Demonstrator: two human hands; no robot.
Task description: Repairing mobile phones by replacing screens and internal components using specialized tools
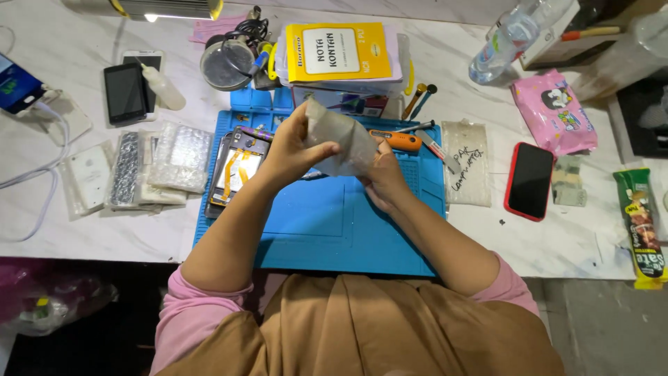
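Both hands closed on 1 grey plastic pouch [341,136] above blue mat [327,223]: left hand [296,150] grips its left edge, right hand [383,177] its near-right end.

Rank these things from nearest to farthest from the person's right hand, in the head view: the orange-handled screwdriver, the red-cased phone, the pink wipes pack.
From the right hand:
1. Orange-handled screwdriver, just above it on the blue mat.
2. Red-cased phone, to the right, on the table.
3. Pink wipes pack, farther right and up.

We see both hands meeting over the work mat [327,223], an opened phone [239,170] lying on its left part, a screwdriver [395,141] behind them, and what may be another phone [529,180] right of the mat.
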